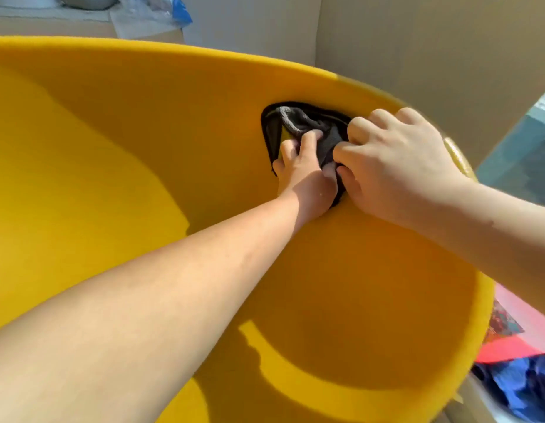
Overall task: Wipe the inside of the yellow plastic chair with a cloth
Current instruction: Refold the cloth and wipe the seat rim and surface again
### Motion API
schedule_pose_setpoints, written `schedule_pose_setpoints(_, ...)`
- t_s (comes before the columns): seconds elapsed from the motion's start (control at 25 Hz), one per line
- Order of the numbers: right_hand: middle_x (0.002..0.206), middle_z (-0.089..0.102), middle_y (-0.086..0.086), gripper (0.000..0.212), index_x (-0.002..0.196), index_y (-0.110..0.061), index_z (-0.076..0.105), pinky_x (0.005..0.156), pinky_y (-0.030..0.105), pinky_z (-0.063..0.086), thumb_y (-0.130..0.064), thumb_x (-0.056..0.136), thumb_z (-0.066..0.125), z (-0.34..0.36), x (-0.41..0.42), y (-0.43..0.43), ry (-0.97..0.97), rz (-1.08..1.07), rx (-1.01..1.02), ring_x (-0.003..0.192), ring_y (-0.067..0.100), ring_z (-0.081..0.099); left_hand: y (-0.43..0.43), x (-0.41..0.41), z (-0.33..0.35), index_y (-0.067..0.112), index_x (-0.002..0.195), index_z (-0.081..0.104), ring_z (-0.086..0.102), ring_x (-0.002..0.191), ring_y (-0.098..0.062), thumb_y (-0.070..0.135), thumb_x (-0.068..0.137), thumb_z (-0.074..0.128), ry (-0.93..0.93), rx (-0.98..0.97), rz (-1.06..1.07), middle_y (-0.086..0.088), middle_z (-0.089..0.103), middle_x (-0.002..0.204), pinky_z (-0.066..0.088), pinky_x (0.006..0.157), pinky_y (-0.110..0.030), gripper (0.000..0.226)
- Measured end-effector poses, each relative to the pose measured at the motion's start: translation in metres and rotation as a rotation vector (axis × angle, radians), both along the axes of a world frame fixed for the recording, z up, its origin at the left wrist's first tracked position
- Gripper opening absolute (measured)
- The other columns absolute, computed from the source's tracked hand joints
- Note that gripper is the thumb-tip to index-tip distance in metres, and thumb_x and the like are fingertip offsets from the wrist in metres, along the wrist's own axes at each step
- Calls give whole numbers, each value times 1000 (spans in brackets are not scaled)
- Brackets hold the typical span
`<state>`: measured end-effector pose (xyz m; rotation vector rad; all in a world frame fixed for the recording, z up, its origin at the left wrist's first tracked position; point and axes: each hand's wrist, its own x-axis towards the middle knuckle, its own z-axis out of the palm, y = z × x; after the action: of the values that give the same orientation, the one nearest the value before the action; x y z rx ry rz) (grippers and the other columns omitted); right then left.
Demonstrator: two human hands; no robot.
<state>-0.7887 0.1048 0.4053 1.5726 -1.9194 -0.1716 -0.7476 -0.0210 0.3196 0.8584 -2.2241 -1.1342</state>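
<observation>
Grey terry cloth (314, 129) sat bunched at the dark handle opening (272, 129) on the far right wall of the yellow plastic chair (112, 141), gripped by left hand (304, 175) and right hand (396, 166), apparently mid-wipe; next, a firm sweep across the shell.

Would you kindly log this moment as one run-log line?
left hand gripping grey cloth | right hand also on cloth | cloth against yellow chair inner wall

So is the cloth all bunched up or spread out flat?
Bunched up: the cloth is crumpled in folds between both hands.
</observation>
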Motion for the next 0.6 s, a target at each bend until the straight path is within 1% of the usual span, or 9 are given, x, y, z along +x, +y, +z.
schedule_pose_setpoints(0.08,87,63,14,21,87,-11,71,65,42,39,-26,94,59,8,-6,27,9,-49,5,80,38,58,35,8,1,39,144,40,33,130,-34,28,96,53,56,47,-78,-3,31,146,32,101,-37,51)
schedule_pose_setpoints(0.16,84,61,13,23,85,-11,69,63,41,41,-26,95,55,7,1,44,-11,-56,6,76,36,56,75,32,-6,37,135,44,35,131,-35,29,91,52,70,102,-205,-3,37,140,35,113,-47,45)
schedule_pose_setpoints(0.24,82,62,12,25,86,-11,69,60,40,42,-26,96,52,2,23,47,-45,-18,-8,74,35,56,121,72,-15,39,143,39,23,146,-29,33,90,51,-22,154,-357,6,31,154,27,121,-54,55)
schedule_pose_setpoints(0.28,83,63,11,25,89,-12,71,60,38,43,-27,96,52,-2,36,44,-82,9,-3,75,35,58,140,97,-23,41,145,37,21,149,-27,36,90,52,-78,121,-425,8,30,156,26,122,-53,57)
schedule_pose_setpoints(0.36,88,66,7,27,94,-16,73,61,35,45,-31,96,51,-13,67,33,-218,21,27,81,34,62,152,154,-40,41,138,45,32,137,-26,35,89,53,-224,6,-546,4,38,144,35,115,-48,50)
schedule_pose_setpoints(0.4,90,67,5,27,95,-18,74,61,33,45,-33,95,51,-22,83,26,-305,5,39,85,33,64,145,184,-52,40,137,47,34,133,-24,34,90,54,-326,-45,-589,3,39,142,38,112,-45,48)
schedule_pose_setpoints(0.48,92,69,3,24,95,-21,72,61,31,46,-35,95,52,-40,116,9,-493,-80,78,89,33,65,106,235,-74,40,141,45,31,137,-24,37,92,53,-525,-165,-626,1,37,147,37,112,-45,50)
schedule_pose_setpoints(0.52,93,70,3,23,95,-23,71,61,32,49,-36,94,54,-49,136,-1,-600,-129,119,88,33,66,80,259,-85,39,143,45,30,139,-26,38,92,51,-591,-234,-612,-1,38,147,37,112,-44,51)
schedule_pose_setpoints(0.6,92,72,2,21,93,-23,71,63,33,54,-38,93,56,-65,170,-20,-801,-196,196,84,33,66,19,292,-102,39,141,48,35,136,-33,37,93,50,-661,-360,-480,-2,42,143,44,101,-43,48)
